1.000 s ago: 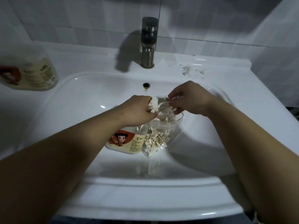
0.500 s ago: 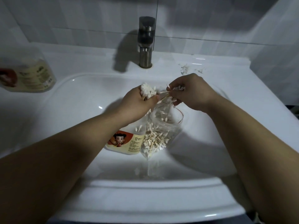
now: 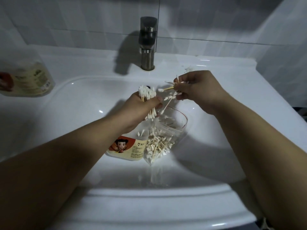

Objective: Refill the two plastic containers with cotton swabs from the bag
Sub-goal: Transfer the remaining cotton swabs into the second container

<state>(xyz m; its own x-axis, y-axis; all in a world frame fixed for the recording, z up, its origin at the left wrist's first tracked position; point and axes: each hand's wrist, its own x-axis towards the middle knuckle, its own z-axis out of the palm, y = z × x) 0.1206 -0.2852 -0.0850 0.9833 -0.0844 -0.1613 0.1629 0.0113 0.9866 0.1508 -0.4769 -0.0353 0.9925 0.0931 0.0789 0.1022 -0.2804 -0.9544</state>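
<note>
My left hand point(image 3: 141, 108) grips a thick bundle of cotton swabs point(image 3: 147, 93), white tips sticking up above the fist and more showing below it. My right hand point(image 3: 197, 89) pinches a few loose swabs point(image 3: 169, 87) that splay toward the left hand. Below both hands a clear plastic bag point(image 3: 163, 138) with a red-trimmed mouth lies open in the sink, holding many swabs. Beside it on the left lies a plastic container point(image 3: 127, 149) with a cartoon-figure label, a few swabs at its mouth. A second labelled container point(image 3: 31, 80) stands on the counter at far left.
The white sink basin point(image 3: 74, 117) surrounds everything, with a metal faucet point(image 3: 147, 42) at the back centre and the overflow hole partly hidden behind the swab bundle. Small white scraps point(image 3: 187, 68) lie on the counter behind my right hand. Tiled walls close the back and right.
Both hands have risen from the bag's mouth. The left lifted its bundle higher and further left; the right drew a few swabs up and to the right, away from the bag.
</note>
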